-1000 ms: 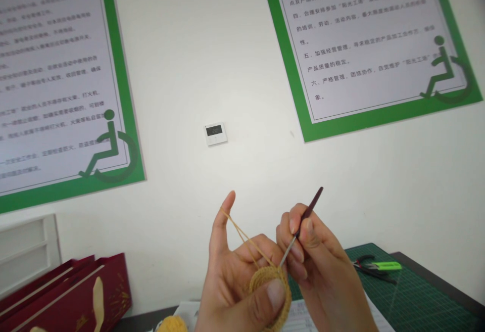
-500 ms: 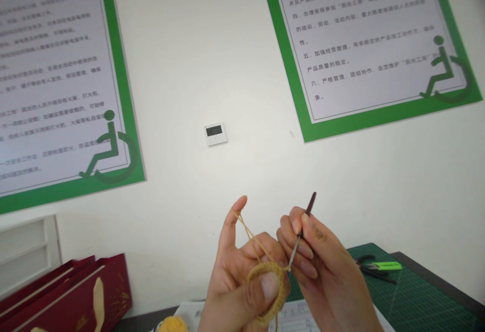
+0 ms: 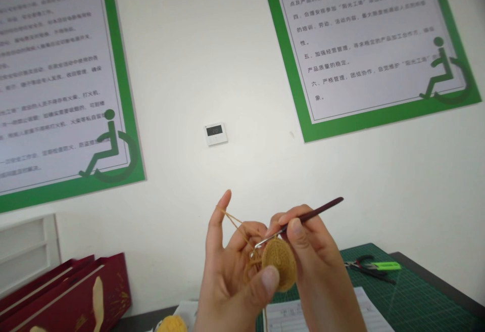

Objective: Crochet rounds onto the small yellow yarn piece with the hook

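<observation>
My left hand (image 3: 237, 271) pinches a round, mustard-yellow crocheted piece (image 3: 279, 264) at its lower left edge, thumb in front. Yarn (image 3: 237, 222) of the same colour loops over its raised index finger and runs down to the work. Between the thumb and fingers of my right hand (image 3: 310, 241) is a crochet hook (image 3: 314, 212) with a dark handle and a metal shaft. The hook's tip lies by the yarn just left of the piece's upper edge. A loose strand hangs below the piece.
A green cutting mat (image 3: 420, 291) lies on the table at right, with black-handled pliers (image 3: 367, 267) and a light-green tool (image 3: 384, 266) on it. Printed paper (image 3: 282, 317) is under the hands. A yellow yarn ball (image 3: 172, 324) and dark red gift bags (image 3: 68, 296) are at left.
The crochet hook has swung from steep to a low slant, its tip moving left to the yarn. The crocheted piece has turned to show its round face. My left hand has shifted slightly left.
</observation>
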### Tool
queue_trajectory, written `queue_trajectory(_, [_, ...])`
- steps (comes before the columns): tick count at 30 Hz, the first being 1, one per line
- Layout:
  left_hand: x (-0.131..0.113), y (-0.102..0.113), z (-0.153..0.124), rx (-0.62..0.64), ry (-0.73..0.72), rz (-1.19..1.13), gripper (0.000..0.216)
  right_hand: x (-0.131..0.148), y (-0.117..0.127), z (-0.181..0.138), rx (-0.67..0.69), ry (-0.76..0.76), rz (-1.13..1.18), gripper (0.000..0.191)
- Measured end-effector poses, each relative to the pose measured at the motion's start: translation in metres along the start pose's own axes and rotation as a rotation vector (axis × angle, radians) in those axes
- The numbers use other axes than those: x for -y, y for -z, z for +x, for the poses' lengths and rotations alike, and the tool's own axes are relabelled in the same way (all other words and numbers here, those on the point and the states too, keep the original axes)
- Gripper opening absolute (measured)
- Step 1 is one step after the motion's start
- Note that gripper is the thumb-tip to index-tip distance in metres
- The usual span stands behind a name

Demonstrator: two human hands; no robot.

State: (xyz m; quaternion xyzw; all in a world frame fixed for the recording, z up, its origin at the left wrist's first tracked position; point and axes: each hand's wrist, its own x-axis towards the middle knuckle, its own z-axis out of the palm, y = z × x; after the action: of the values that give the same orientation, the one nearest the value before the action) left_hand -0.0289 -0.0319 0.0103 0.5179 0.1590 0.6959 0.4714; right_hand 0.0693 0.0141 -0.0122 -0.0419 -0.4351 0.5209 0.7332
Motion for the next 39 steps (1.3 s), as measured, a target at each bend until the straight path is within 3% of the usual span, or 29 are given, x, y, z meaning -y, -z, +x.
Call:
queue_trajectory(2, [-0.004, 0.004, 0.001, -0.016, 0.04, -0.042, 0.096, 0.001, 0.001, 0.002, -0.034, -0.09, 0.069, 0.029])
queue_trajectory(5, [-0.003, 0.007, 0.005, -0.097, -0.02, 0.031, 0.075, 0.002, 0.002, 0.004, -0.049, -0.175, 0.118, 0.032])
queue_trajectory(7, [0.004, 0.008, 0.009, -0.198, -0.148, 0.195, 0.067, 0.004, 0.002, 0.003, -0.047, -0.192, 0.123, 0.035])
queue_trajectory(11, [0.011, 0.012, 0.017, -0.601, -0.525, 0.822, 0.073, 0.008, -0.001, 0.0, -0.017, -0.215, 0.12, 0.035])
queue_trajectory(12, [0.009, 0.012, 0.016, -0.623, -0.545, 0.811, 0.073, 0.008, -0.001, -0.001, -0.008, -0.208, 0.108, 0.035])
queue_trajectory(16, [-0.011, 0.015, 0.008, -0.292, -0.163, 0.061, 0.05, 0.007, 0.001, 0.002, 0.031, -0.191, 0.076, 0.033])
queue_trajectory(18, [-0.017, 0.018, 0.005, -0.148, -0.095, -0.206, 0.025, 0.006, 0.003, 0.003, 0.054, -0.233, 0.112, 0.032])
queue_trajectory(20, [-0.016, 0.021, 0.005, -0.116, -0.174, -0.038, 0.056, 0.004, 0.004, 0.004, 0.06, -0.263, 0.145, 0.032])
queue_trajectory(23, [-0.005, 0.025, 0.013, -0.248, -0.408, 0.778, 0.049, 0.004, 0.005, 0.004, 0.041, -0.243, 0.147, 0.031])
queue_trajectory(25, [0.003, 0.026, 0.018, -0.279, -0.448, 0.899, 0.039, 0.006, 0.004, 0.004, 0.033, -0.22, 0.135, 0.032])
queue_trajectory(27, [0.008, 0.022, 0.019, -0.248, -0.421, 0.904, 0.019, 0.006, 0.003, 0.003, 0.027, -0.199, 0.112, 0.032])
queue_trajectory(28, [0.009, 0.019, 0.018, -0.234, -0.394, 0.876, 0.022, 0.006, 0.003, 0.003, 0.02, -0.185, 0.096, 0.032])
queue_trajectory(32, [0.01, 0.005, 0.007, -0.088, -0.17, 0.326, 0.055, 0.001, 0.002, 0.003, -0.005, -0.112, 0.025, 0.034])
queue_trajectory(39, [0.01, -0.003, 0.004, -0.19, -0.137, 0.31, 0.08, -0.004, 0.006, 0.003, 0.006, 0.068, -0.187, 0.024])
